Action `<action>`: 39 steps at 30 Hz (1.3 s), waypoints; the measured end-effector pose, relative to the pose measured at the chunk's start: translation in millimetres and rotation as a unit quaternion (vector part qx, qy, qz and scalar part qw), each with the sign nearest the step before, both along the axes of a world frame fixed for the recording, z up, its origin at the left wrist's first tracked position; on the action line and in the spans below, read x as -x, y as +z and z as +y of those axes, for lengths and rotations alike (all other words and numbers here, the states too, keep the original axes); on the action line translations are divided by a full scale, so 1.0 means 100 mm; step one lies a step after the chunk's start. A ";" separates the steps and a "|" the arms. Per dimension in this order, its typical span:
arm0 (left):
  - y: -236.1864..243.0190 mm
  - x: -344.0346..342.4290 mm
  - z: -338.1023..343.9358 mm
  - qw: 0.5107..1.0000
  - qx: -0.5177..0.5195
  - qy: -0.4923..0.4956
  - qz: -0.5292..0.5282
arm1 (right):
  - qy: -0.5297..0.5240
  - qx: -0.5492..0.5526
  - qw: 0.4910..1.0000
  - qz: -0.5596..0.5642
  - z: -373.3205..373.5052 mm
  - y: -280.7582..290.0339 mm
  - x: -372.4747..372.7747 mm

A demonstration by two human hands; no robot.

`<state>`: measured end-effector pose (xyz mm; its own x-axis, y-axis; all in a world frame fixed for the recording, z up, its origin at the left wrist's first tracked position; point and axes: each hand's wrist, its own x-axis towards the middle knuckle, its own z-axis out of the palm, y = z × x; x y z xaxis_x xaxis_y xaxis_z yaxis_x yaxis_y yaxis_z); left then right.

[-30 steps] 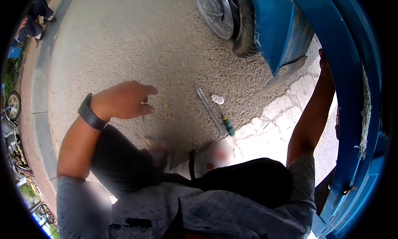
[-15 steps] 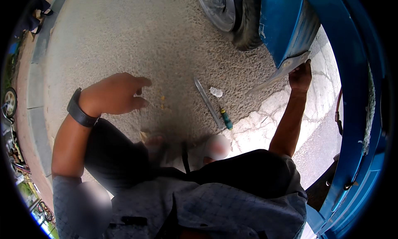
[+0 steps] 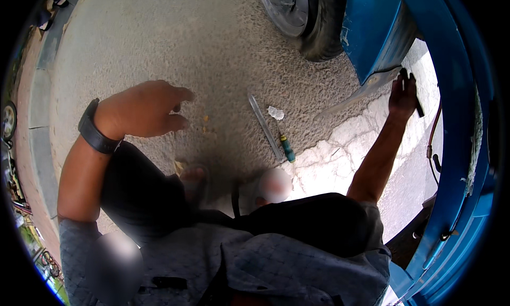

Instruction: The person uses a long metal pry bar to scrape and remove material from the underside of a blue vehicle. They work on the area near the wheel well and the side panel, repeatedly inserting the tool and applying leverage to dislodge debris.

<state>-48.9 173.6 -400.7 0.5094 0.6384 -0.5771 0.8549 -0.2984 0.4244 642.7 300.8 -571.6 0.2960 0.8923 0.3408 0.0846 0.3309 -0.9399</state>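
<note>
My left hand point(image 3: 151, 108) hangs over the ground above my left knee, empty, with thumb and fingers apart. On the far right, my right hand point(image 3: 404, 98) is beside the lower corner of a blue vehicle panel point(image 3: 372, 32). A dark, narrow, rod-like piece point(image 3: 420, 108) sticks out at that hand's outer side. It seems to be gripped, but shadow hides its kind. From the panel's edge, a thin greyish flap point(image 3: 361, 96) slants down to the left. A long flat metal strip point(image 3: 264, 127) and a green-handled screwdriver point(image 3: 287, 149) lie on the ground between my hands.
A black tyre point(image 3: 324, 32) stands at the top, left of the panel. Crumpled whitish scrap point(image 3: 275, 113) lies near the screwdriver. A blue vehicle frame point(image 3: 451, 93) curves along the right side. The kerb point(image 3: 42, 99) runs down the left.
My right hand has left the edge of the flap and moved a little right, and the dark rod-like piece now shows beside it. My left hand stays nearly where it was.
</note>
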 end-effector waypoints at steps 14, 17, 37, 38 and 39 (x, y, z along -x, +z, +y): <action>0.09 -0.05 -0.09 0.999 0.005 0.040 0.025 | -0.019 0.043 0.888 0.457 -0.77 -1.09 1.43; 0.00 0.02 -0.06 0.999 -0.010 0.034 0.011 | 0.043 0.017 0.868 0.494 -0.52 -1.01 0.65; 0.06 -0.06 -0.04 0.999 0.017 0.032 0.014 | 0.015 0.045 0.958 0.283 -0.20 -0.45 0.70; 0.07 -0.05 -0.05 0.999 0.025 0.028 0.019 | -0.018 0.046 0.994 0.097 -0.03 -0.04 0.68; 0.05 -0.04 -0.09 0.998 0.025 0.044 0.023 | -0.062 0.033 0.996 -0.062 0.16 0.40 0.71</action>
<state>-44.5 164.7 -395.2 0.4250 0.6494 -0.6305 0.8958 -0.2020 0.3958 571.7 317.2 -531.6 0.3648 0.8734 0.3226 0.2379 0.2476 -0.9392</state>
